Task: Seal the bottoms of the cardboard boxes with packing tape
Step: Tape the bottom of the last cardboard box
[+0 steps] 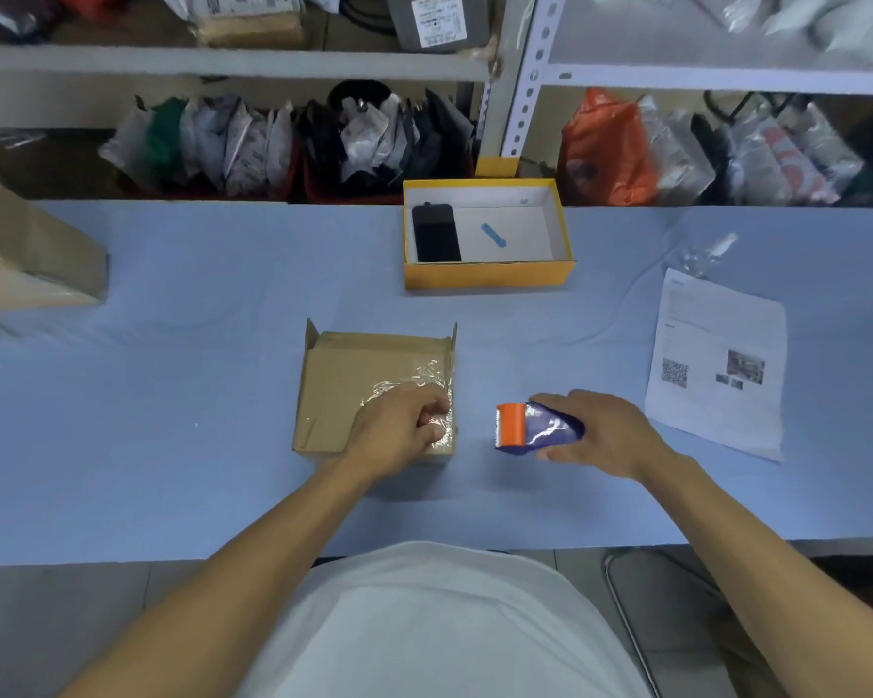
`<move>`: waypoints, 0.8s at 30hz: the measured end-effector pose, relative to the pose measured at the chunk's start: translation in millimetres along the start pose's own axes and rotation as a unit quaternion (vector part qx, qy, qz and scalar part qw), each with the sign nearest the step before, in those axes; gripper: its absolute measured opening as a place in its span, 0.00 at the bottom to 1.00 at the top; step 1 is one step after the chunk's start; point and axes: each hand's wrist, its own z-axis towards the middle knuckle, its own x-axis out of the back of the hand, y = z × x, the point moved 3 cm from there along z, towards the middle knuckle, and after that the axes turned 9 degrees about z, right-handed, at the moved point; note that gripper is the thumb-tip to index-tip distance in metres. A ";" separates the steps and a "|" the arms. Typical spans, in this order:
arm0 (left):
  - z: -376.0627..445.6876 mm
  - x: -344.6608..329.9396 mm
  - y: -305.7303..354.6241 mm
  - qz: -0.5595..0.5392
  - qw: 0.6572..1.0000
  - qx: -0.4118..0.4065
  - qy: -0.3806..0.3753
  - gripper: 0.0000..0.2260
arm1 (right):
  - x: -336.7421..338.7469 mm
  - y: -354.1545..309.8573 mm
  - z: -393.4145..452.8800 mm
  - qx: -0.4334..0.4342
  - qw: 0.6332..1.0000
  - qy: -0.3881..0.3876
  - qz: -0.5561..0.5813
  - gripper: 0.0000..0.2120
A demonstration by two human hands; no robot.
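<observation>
Clear tape, wrinkled and shiny, lies across the right part of the cardboard box (369,390) at the centre of the frame, where the left hand (399,428) rests with fingers loosely curled, seemingly smoothing the tape's end, while the right hand (603,433) just right of it grips the orange-headed tape dispenser (532,426) above the blue worktop (172,445). I judge one strip is laid and being rubbed down; the next move calls for bringing the dispenser onto the box for another strip. The printed sheet (716,365) at right shows a QR code, its text too small to read, as are the shelf labels.
</observation>
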 end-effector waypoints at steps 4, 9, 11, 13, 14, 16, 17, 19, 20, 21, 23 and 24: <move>-4.4 -3.8 5.2 0.115 0.991 -0.062 -0.030 0.16 | -13.7 -11.7 17.8 0.014 0.999 -0.020 -0.029 0.34; -2.2 -6.2 13.2 0.186 0.977 -0.091 -0.045 0.11 | -37.7 -30.6 34.4 -0.012 0.997 -0.069 -0.029 0.30; -3.7 -6.5 17.2 0.192 0.976 -0.093 -0.049 0.09 | -41.2 -41.9 45.6 -0.040 0.994 -0.080 -0.070 0.28; -4.9 -5.6 20.1 0.198 0.975 -0.083 -0.055 0.09 | -41.4 -45.8 49.7 -0.055 0.991 -0.083 -0.089 0.27; -4.3 -5.5 21.0 0.206 0.974 -0.078 -0.058 0.09 | -39.9 -45.5 48.2 -0.062 0.992 -0.082 -0.079 0.27; -3.2 -7.0 23.6 0.230 0.968 -0.068 -0.074 0.10 | -34.7 -41.4 38.9 -0.074 0.995 -0.062 -0.036 0.29; -3.2 -8.6 25.5 0.241 0.965 -0.064 -0.081 0.11 | -30.3 -37.6 33.7 -0.078 0.996 -0.041 -0.016 0.30; -4.3 -15.2 28.7 0.266 0.959 -0.061 -0.082 0.12 | -19.7 -29.5 25.5 -0.077 0.997 0.012 -0.003 0.31; -5.7 -19.1 30.1 0.286 0.953 -0.062 -0.077 0.14 | -15.2 -25.6 23.1 -0.079 0.996 0.037 -0.014 0.32; -6.9 -22.8 31.3 0.306 0.948 -0.063 -0.066 0.15 | -13.0 -22.3 22.5 -0.082 0.994 0.061 -0.034 0.33; -10.5 -29.5 33.1 0.329 0.942 -0.068 -0.021 0.13 | -16.0 -23.9 25.1 -0.081 0.989 0.099 -0.072 0.35; -13.1 -31.5 32.7 0.327 0.942 -0.069 0.002 0.11 | -22.0 -28.9 28.4 -0.070 0.989 0.116 -0.062 0.34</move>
